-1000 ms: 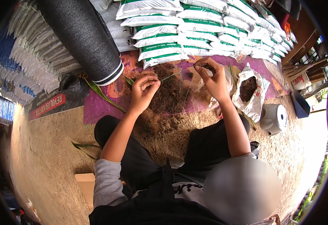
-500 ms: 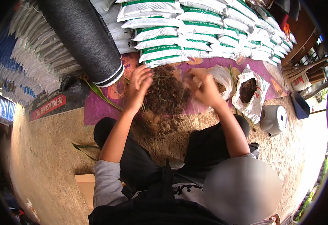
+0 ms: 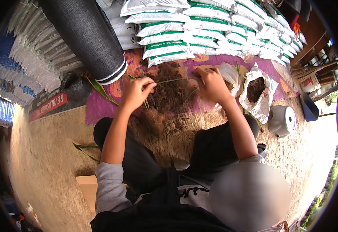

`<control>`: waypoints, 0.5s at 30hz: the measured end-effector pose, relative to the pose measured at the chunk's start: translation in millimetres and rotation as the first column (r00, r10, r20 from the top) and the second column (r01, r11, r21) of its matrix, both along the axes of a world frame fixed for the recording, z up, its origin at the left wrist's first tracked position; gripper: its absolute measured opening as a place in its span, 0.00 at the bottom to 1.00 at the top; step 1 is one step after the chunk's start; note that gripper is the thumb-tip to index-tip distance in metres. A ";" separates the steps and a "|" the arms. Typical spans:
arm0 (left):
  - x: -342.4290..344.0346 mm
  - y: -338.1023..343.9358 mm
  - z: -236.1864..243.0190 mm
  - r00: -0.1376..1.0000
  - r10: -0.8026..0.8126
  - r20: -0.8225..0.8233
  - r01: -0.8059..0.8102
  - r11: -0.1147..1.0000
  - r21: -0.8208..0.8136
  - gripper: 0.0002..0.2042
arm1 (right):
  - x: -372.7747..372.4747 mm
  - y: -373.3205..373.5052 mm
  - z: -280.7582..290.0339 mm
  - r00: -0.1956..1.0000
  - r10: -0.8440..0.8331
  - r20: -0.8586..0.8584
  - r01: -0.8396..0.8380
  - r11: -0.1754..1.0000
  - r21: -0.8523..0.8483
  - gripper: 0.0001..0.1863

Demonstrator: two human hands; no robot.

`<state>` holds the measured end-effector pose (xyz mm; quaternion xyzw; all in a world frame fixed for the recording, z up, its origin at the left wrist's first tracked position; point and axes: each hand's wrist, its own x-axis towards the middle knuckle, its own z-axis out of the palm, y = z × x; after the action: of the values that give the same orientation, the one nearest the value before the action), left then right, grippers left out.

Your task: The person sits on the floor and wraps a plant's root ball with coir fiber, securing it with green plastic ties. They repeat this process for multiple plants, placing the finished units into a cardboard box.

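Note:
A thin greenish string (image 3: 171, 81) runs taut from my left hand (image 3: 135, 92) toward my right hand (image 3: 214, 86). The left fingertips pinch one end of it. My right fingers are curled together at the other side, apparently on the string too, though the grip itself is small and partly hidden. Beneath the string lies a spread of dark, crumbly soil and fibre (image 3: 173, 98) on a purple printed sheet (image 3: 285, 87). Just below my left hand, near my knee, rests a brown fibrous ball (image 3: 152, 120) with slim stems at its top.
Right of my right hand stand a clear plastic bag (image 3: 231, 75) and a white sack of soil (image 3: 255, 91), then a grey-white pot (image 3: 282, 121). A black roll (image 3: 86, 38) leans at upper left. Stacked white-green sacks (image 3: 165, 50) line the back. Long leaves (image 3: 101, 93) lie left.
Both hands have come from loose, spread fingers to closed ones. The string, earlier hanging over the soil, is now stretched sideways between them.

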<state>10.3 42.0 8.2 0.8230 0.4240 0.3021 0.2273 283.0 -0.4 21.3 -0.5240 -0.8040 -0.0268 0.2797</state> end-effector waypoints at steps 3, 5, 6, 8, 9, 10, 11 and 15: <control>-37.8 16.4 -20.7 0.996 0.092 0.002 -0.092 0.996 0.015 0.08 | 23.7 6.4 -3.9 0.989 -0.133 0.066 0.142 0.975 -0.170 0.07; -54.4 15.0 -11.6 0.975 0.194 -0.111 -0.193 0.981 0.020 0.09 | 47.1 10.8 -6.0 0.943 -0.267 0.198 0.314 0.914 -0.259 0.07; -66.5 17.4 -14.4 0.969 0.196 -0.150 -0.193 0.981 0.034 0.09 | 62.1 14.1 -7.5 0.928 -0.293 0.230 0.349 0.899 -0.265 0.07; -91.3 16.2 -16.2 0.946 0.210 -0.247 -0.206 0.978 0.041 0.09 | 94.8 15.5 -11.0 0.882 -0.328 0.337 0.418 0.875 -0.243 0.09; -100.6 14.9 -12.9 0.925 0.237 -0.298 -0.243 0.970 0.019 0.08 | 113.2 15.8 -10.7 0.847 -0.345 0.405 0.452 0.867 -0.207 0.09; -110.0 12.4 -8.8 0.898 0.267 -0.349 -0.284 0.959 0.002 0.08 | 133.0 15.1 -9.3 0.832 -0.366 0.416 0.475 0.858 -0.194 0.09; -117.0 11.2 -4.9 0.872 0.288 -0.395 -0.319 0.947 -0.015 0.08 | 152.8 11.5 -5.7 0.812 -0.393 0.431 0.504 0.845 -0.179 0.10; -142.1 11.1 1.4 0.805 0.318 -0.501 -0.389 0.920 -0.041 0.08 | 191.6 -3.0 28.8 0.404 -0.459 0.791 0.850 0.509 -0.138 0.17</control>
<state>-131.8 53.1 9.6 0.7602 0.6335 0.0922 0.1112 474.6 -3.4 50.1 -0.8142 -0.5272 -0.1038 -0.2198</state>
